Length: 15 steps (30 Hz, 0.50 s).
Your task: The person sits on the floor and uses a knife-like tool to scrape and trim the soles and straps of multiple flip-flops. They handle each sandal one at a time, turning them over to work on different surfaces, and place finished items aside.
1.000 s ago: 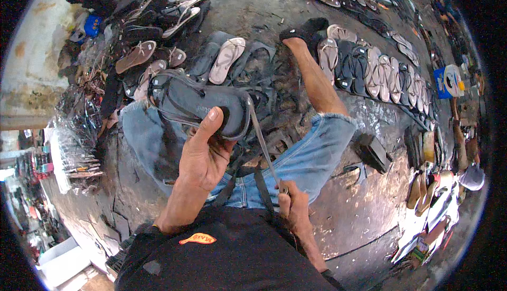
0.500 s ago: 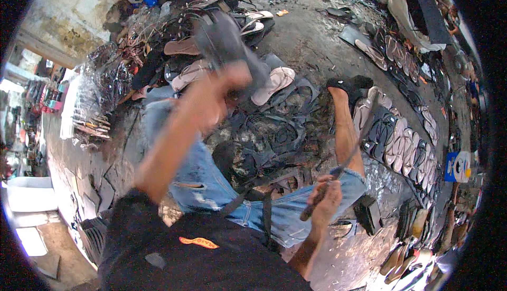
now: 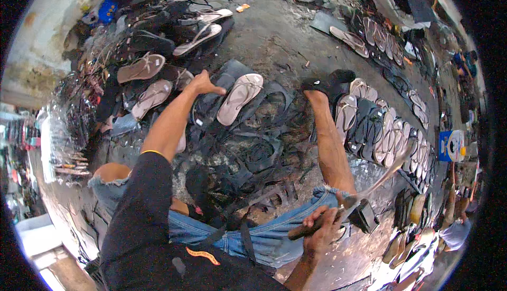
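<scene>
My left hand (image 3: 202,84) reaches out over the sandals, its thumb stretched to the side and nothing visible in its grasp. Just below it lies a black sandal (image 3: 199,112). To the right of the hand a beige flip-flop (image 3: 240,99) rests on a dark sheet piece (image 3: 232,71). Near my right thigh, my right hand (image 3: 320,229) is closed around the handle of a long-bladed knife (image 3: 377,183), whose blade points up and to the right and is smeared by motion. Dark rubber scraps (image 3: 259,154) lie between my legs.
Rows of beige and black flip-flops (image 3: 388,132) stand to the right of my outstretched leg (image 3: 330,143). More sandals (image 3: 150,98) are heaped at the left. A blue and white container (image 3: 450,146) stands far right, and dark blocks (image 3: 364,216) lie beside my knee.
The blurred dark sheet pieces are no longer in my left hand, which now extends over the sandals with its thumb apart. The knife in my right hand has swung lower and further right.
</scene>
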Available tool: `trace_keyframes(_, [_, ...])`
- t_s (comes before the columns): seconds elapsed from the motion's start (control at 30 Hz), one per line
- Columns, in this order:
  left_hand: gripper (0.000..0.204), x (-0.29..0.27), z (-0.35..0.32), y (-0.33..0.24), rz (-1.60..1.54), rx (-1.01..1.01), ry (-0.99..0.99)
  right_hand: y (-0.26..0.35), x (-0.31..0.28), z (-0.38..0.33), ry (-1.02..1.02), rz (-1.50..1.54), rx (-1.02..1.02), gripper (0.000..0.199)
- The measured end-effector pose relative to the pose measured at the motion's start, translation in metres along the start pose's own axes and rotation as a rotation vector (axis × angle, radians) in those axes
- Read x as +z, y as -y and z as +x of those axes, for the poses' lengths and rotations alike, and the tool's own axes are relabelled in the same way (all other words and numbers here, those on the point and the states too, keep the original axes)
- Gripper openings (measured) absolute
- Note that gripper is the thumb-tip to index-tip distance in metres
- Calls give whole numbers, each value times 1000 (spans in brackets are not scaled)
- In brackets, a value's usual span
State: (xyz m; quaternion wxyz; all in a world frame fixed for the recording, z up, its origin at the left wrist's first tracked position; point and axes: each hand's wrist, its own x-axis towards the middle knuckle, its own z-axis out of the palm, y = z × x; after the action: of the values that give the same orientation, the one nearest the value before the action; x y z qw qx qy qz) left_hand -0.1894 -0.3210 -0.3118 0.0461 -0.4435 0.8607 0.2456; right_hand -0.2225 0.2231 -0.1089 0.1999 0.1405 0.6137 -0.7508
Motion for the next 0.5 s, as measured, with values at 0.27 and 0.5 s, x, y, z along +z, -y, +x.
trace_keyframes(0.27, [60, -148, -91, -111, -910, -58, 518, -20, 67, 89, 411, -323, 51, 36])
trace_keyframes(0.5, [65, -219, -266, -197, -968, 321, 420, -16, 148, 62, 708, 72, -111, 61])
